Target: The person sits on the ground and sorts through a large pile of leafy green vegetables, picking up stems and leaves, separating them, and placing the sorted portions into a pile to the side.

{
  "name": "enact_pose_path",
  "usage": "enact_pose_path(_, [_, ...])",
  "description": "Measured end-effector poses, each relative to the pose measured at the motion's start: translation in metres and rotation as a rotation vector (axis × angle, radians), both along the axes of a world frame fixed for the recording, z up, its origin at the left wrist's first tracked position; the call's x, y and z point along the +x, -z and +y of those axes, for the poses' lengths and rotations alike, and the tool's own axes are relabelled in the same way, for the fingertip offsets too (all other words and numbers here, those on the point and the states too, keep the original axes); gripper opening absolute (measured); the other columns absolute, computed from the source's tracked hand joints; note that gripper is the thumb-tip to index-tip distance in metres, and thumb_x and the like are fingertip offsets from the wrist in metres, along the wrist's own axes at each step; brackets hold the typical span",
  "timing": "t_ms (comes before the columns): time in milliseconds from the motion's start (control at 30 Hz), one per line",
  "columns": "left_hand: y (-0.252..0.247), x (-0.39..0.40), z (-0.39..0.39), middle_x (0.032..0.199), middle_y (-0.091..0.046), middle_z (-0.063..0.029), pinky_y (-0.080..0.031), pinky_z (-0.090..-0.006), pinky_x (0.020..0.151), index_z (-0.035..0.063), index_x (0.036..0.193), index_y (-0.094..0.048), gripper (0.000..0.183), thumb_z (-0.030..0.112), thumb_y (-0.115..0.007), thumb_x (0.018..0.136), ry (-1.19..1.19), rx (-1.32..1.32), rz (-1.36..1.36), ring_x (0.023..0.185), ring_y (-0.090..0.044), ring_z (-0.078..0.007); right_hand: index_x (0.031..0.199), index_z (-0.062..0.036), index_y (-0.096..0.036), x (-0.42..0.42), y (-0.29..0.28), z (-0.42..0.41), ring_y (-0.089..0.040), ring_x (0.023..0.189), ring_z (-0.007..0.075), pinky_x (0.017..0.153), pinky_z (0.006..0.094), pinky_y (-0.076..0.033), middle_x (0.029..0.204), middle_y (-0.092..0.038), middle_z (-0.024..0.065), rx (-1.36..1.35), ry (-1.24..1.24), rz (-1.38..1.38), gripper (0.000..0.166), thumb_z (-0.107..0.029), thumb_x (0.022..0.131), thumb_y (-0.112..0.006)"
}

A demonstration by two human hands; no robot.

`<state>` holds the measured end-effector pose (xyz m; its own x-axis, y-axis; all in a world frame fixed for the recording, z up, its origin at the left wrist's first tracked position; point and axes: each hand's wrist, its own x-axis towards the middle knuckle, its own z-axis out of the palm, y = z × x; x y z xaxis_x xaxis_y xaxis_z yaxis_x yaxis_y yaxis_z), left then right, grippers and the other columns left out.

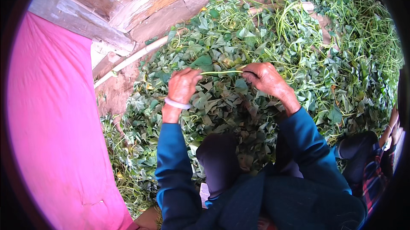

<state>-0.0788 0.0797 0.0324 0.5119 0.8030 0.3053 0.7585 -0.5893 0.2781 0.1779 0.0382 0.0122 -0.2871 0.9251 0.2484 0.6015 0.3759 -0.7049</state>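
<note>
A thin green leaf stem [221, 72] is stretched nearly level between my two hands. Its left end is pinched in the fingers of my left hand [183, 84], which has a pale bangle [177, 103] at the wrist. My right hand [264, 78] grips the other end between thumb and fingers. Just behind the stem lies a broad green leaf [202, 62]; whether it is joined to the stem I cannot tell. Beneath both hands spreads a thick heap of cut leaves and stems [224, 111].
Pink cloth [61, 118] hangs or lies along the left. A pale pole [131, 59] runs beside weathered wooden beams [80, 15]. Long stripped-looking stems [286, 21] lie on the heap at the back. At the right edge sits another person in a plaid garment [373, 178].
</note>
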Motion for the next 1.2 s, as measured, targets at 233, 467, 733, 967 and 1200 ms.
enact_pose_path(233, [0.004,-0.06,-0.015,0.07,-0.06,-0.0033,-0.042,-0.0219,0.051,-0.0012,0.088,-0.065,0.014,0.006,-0.064,0.077,-0.244,-0.388,-0.408,0.055,-0.052,-0.0077,0.082,-0.0011,-0.059,0.003,0.005,-0.006,-0.058,0.072,0.0333,0.062,0.0414,-0.047,0.08,-0.061,0.0139,0.093,-0.029,-0.089,0.01,-0.009,0.077,-0.054])
enact_pose_path(467, [-0.034,-0.038,-0.062,0.068,-0.061,-0.0029,-0.038,-0.0224,0.051,-0.0011,0.083,-0.066,0.01,0.005,-0.065,0.076,-0.192,-0.475,-0.459,0.057,-0.049,-0.0079,0.065,-0.0013,-0.056,-0.007,0.024,0.002,-0.06,0.063,0.0341,0.058,0.0413,-0.049,0.067,-0.06,0.0173,0.087,0.408,-0.257,0.023,-0.022,0.075,-0.054])
enact_pose_path(733, [-0.045,-0.076,-0.078,0.076,-0.064,-0.0088,-0.045,-0.0274,0.061,-0.0016,0.085,-0.066,0.011,0.0,-0.063,0.074,-0.156,-0.448,-0.485,0.066,-0.056,-0.0155,0.077,-0.0009,-0.066,0.023,0.03,0.019,-0.061,0.059,0.0192,0.061,0.0307,-0.05,0.069,-0.064,0.0121,-0.248,0.621,0.208,0.024,-0.019,0.076,-0.05])
enact_pose_path(967, [-0.032,-0.021,-0.047,0.078,-0.06,-0.009,-0.045,-0.0286,0.063,0.002,0.093,-0.064,0.018,0.009,-0.063,0.076,0.169,-0.511,-0.194,0.067,-0.056,-0.0163,0.114,-0.0012,-0.052,-0.061,0.011,-0.028,-0.055,0.096,0.0333,0.081,0.0396,-0.046,0.102,-0.058,0.0198,0.044,-0.16,0.14,0.044,-0.03,0.082,-0.061])
enact_pose_path(1200, [0.061,-0.054,-0.012,0.113,-0.056,-0.015,-0.044,-0.0312,0.088,0.0039,0.118,-0.052,0.048,0.028,-0.065,0.079,-0.284,-0.603,-0.717,0.103,-0.054,-0.0212,0.093,-0.0015,-0.064,-0.041,-0.015,-0.022,-0.044,0.047,0.0055,0.042,0.0199,-0.034,0.057,-0.052,-0.0009,-0.457,0.109,0.689,0.016,-0.012,0.086,-0.054])
